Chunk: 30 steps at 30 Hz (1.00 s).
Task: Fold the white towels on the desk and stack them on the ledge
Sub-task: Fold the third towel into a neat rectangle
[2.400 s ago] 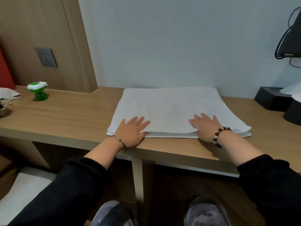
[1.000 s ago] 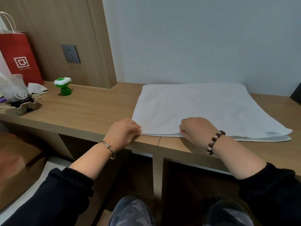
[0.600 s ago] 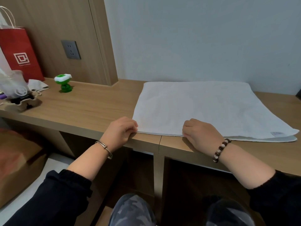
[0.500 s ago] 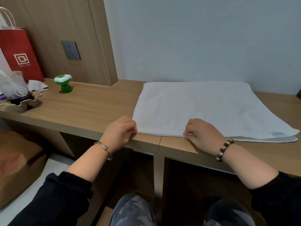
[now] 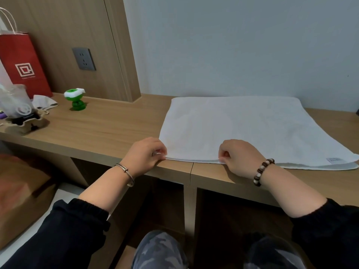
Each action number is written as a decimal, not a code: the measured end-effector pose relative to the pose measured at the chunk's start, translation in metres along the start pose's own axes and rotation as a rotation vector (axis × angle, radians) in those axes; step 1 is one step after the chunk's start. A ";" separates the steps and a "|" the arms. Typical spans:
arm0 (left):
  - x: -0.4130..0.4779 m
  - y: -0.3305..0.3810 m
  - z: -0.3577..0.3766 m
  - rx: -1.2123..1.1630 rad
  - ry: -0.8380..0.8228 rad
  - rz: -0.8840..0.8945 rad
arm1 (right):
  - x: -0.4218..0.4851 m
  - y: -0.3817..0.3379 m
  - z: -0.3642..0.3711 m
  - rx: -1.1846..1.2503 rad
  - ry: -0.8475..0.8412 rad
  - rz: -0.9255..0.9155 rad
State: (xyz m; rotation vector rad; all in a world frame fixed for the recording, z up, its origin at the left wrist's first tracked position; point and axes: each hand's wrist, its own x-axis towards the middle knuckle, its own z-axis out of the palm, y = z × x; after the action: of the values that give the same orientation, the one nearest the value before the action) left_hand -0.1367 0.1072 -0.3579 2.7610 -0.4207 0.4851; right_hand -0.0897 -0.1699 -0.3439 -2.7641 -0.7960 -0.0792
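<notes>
Head cam: white towel (image 5: 242,129) lies flat, doubled over, on the desk (image 5: 106,129). Your left hand (image 5: 143,156) pinches its 8 o'clock corner, and your right hand (image 5: 239,156) pinches the near edge around 6. Green toy (image 5: 75,100) sits well off at 9.

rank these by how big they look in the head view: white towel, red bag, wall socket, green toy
1. white towel, by far the largest
2. red bag, partly cut off at the frame edge
3. wall socket and green toy look about alike, so they are not ranked against each other
</notes>
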 end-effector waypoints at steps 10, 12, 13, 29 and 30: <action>-0.005 -0.002 0.001 0.038 0.041 0.043 | -0.008 0.007 0.006 0.085 0.041 -0.106; -0.004 -0.002 0.000 0.043 0.030 0.098 | -0.008 0.008 0.005 0.057 0.030 -0.114; -0.004 -0.001 -0.001 0.059 0.027 0.142 | -0.008 0.008 0.004 0.057 0.025 -0.112; 0.060 0.116 0.060 -0.001 -0.064 0.103 | -0.037 0.053 -0.025 0.307 0.034 0.112; 0.061 0.120 0.064 -0.034 -0.120 0.126 | -0.041 0.060 -0.028 0.213 0.012 0.131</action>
State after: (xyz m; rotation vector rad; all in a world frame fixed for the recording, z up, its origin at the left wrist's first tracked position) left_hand -0.1039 -0.0378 -0.3632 2.7510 -0.6291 0.3395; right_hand -0.0924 -0.2471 -0.3366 -2.6031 -0.5817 0.0139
